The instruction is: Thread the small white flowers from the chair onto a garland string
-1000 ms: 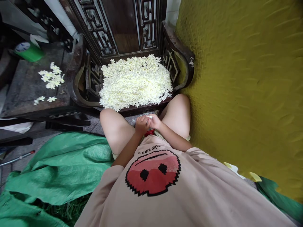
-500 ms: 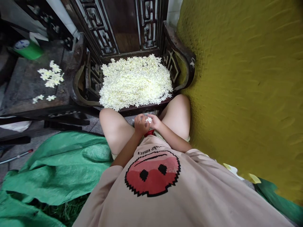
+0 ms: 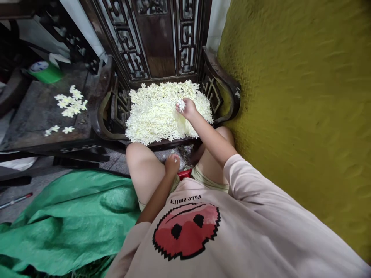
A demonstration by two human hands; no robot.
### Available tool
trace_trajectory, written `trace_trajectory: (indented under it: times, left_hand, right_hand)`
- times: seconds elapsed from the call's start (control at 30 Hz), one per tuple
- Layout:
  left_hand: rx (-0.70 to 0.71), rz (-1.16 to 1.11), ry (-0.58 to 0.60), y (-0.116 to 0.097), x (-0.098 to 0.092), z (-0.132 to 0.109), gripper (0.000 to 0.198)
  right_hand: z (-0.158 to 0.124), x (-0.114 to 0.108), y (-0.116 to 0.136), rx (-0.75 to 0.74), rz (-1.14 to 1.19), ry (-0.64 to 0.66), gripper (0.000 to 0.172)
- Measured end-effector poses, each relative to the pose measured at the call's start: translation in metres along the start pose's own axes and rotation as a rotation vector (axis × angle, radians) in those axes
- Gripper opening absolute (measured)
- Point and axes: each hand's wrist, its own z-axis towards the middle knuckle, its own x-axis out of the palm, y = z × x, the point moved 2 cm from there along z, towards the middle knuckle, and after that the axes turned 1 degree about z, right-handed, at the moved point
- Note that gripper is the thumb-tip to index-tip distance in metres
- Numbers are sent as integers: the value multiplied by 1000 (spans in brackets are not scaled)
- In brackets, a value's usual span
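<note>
My right hand (image 3: 189,109) is stretched out over the chair, its fingers closed round a small bunch of white flowers (image 3: 181,105). Beneath it, a thick heap of white flowers (image 3: 153,117) covers the seat of the dark wooden chair (image 3: 228,79). My left hand (image 3: 173,163) rests low by my thigh with its fingers curled in. A tiny pale spot shows at its fingertips, too small to name.
On the dark side table (image 3: 34,116) at left lie loose white flowers (image 3: 71,103) and a green roll of tape (image 3: 46,72). Green sheeting (image 3: 87,216) spreads at lower left. A yellow-green textured surface (image 3: 298,96) rises close on the right.
My hands were together at my lap around white flowers. The right hand has moved forward over the heap with the flowers, and the left has stayed low, now apart from it.
</note>
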Motion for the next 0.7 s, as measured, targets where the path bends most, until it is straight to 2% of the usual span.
trace_trajectory:
  times: [0.1,0.17,0.23,0.3,0.4,0.47,0.53,0.63,0.7]
  left_hand:
    - [6,21,141,1,6,-4,10]
    - [-14,26,188,1,7,-4,12]
    - [-33,10,211,2,7,-3,13]
    - [-45,-15,237,1,8,-1,14]
    - [-44,-45,296,-2,14,0,13]
    - [-16,-62,348,-5,20,0,13]
    - [20,-64,401,-9,26,-2,14]
    - [50,6,464,-13,30,-5,14]
    - [57,72,505,-15,29,-7,14]
  right_hand:
    - [34,18,10,-131,-217,24,40]
    - [42,9,14,-209,-353,-5,36]
    - [39,-19,16,-240,-500,-119,28]
    - [29,-60,19,-180,-652,-243,18]
    - [4,-123,19,66,-770,-208,16]
    - [-14,-155,17,181,-830,-174,16]
    - [-29,-175,11,251,-899,-165,16]
    - [-36,-188,-4,270,-973,-203,23]
    - [-32,-190,-16,244,-857,-255,29]
